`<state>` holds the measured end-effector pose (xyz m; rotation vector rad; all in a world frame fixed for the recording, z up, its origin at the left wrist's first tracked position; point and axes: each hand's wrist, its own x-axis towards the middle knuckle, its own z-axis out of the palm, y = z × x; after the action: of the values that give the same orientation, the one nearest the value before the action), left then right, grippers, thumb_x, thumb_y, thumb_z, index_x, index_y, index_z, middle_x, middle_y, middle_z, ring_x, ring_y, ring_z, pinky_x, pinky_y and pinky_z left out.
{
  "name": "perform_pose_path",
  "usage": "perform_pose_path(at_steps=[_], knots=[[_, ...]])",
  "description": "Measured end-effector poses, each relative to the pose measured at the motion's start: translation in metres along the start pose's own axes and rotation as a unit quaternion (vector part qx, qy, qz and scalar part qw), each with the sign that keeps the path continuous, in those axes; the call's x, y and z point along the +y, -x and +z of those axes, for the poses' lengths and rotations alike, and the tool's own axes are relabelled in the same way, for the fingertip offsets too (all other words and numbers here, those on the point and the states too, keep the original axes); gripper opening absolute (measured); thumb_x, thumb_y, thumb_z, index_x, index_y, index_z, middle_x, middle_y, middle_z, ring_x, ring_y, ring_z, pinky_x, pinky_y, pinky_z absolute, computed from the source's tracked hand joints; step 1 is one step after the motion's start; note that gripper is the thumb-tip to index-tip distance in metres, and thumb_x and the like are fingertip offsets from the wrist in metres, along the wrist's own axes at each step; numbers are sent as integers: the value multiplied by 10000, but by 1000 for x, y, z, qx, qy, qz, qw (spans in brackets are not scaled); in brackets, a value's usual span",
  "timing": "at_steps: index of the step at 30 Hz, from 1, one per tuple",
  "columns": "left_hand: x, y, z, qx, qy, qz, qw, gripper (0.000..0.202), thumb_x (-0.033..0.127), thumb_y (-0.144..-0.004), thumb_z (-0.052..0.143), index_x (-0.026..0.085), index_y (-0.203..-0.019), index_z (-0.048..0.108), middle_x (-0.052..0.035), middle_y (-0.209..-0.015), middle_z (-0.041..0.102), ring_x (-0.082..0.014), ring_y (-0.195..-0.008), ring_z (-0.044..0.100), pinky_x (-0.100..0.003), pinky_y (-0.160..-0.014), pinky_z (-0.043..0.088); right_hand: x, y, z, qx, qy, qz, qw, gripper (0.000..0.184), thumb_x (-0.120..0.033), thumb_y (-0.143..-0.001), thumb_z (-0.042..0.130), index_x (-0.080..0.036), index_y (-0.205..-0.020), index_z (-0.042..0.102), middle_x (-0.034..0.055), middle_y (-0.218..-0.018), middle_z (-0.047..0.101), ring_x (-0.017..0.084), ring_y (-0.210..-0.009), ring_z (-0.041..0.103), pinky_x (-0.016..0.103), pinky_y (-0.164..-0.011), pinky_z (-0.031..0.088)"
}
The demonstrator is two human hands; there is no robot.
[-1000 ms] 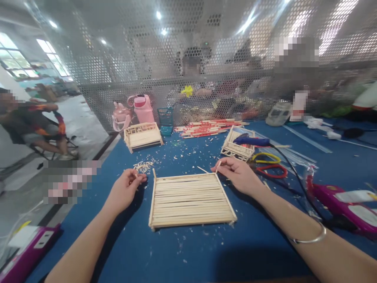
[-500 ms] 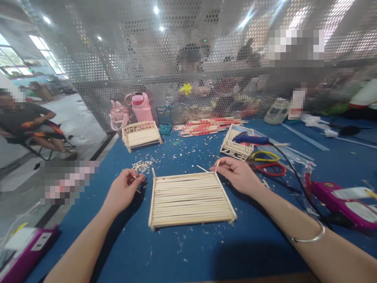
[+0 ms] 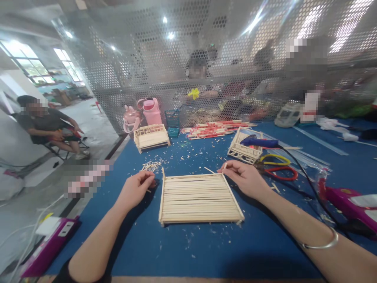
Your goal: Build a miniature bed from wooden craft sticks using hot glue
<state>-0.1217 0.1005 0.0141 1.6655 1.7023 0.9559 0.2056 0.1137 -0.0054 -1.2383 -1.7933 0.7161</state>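
Observation:
A flat panel of pale wooden sticks [image 3: 200, 199] laid side by side rests on the blue table before me. A short post [image 3: 163, 171] stands up at its far left corner. At the far right corner, my right hand [image 3: 243, 177] pinches a short wooden stick [image 3: 225, 166] upright between thumb and fingertips. Left of the panel and apart from it, my left hand [image 3: 137, 189] is closed, fingertips together. A thin stick end [image 3: 149, 191] shows beneath those fingers; the rest is hidden. Another thin stick [image 3: 209, 169] lies beyond the panel's far edge.
Behind stand a small stick bench [image 3: 152, 137], pink bottles [image 3: 152, 112] and red-and-white sticks [image 3: 215, 129]. To the right, a blue glue gun [image 3: 259, 142] rests on a stick frame [image 3: 240, 151] near pliers [image 3: 281, 173] and a cable. Purple power strips [image 3: 51, 245] flank the table. A person [image 3: 50, 125] sits left.
The view has swung left, so everything appears farther right. My left hand has turned slightly, and less of its stick shows. My right hand remains at the panel's far right corner.

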Motion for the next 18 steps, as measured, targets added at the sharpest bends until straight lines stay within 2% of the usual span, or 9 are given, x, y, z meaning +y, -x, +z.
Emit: perform_pose_path(at_steps=[4,6,9,13,16,18], knots=[[-3,0,-4,-11,-10,-11,1000,455,631,-683,557,201,-692,705,-45,-650,712,-238,-652,648,-322,-664,484,0,1,1,1,0,5,1000,306,-502,-801,497,-207,-770,572,40,-725,676,188,-687,613,280,-607,449],[-2,-1,-7,21,-18,-6,1000,424,593,-698,555,207,-735,727,-42,-696,729,-254,-717,663,-335,-726,486,2,1,1,7,2,3,1000,300,-495,-800,498,-207,-772,576,46,-758,683,191,-704,614,285,-629,456],[0,-2,-12,91,-63,9,994,254,462,-662,630,237,-703,741,-31,-790,748,-272,-836,661,-336,-809,464,5,1,0,22,7,-6,1000,292,-489,-793,508,-209,-770,590,42,-764,685,190,-709,607,292,-661,462],[4,-1,-16,154,-81,-30,984,156,388,-597,699,237,-633,722,-29,-707,731,-254,-717,644,-343,-740,474,8,0,-1,24,23,-13,999,286,-477,-789,510,-209,-744,603,34,-726,670,188,-695,592,290,-655,455],[4,-1,-10,156,-20,-12,987,263,456,-622,692,209,-710,717,-43,-719,724,-239,-737,644,-358,-782,481,8,0,-2,13,27,-16,999,283,-468,-792,497,-209,-735,599,35,-719,663,189,-693,585,289,-649,450],[5,-1,-2,119,87,7,989,415,543,-640,671,187,-849,707,-68,-821,734,-236,-826,656,-368,-824,489,7,0,-2,12,29,-19,999,280,-468,-792,495,-212,-736,597,33,-715,663,188,-685,582,290,-650,450]])
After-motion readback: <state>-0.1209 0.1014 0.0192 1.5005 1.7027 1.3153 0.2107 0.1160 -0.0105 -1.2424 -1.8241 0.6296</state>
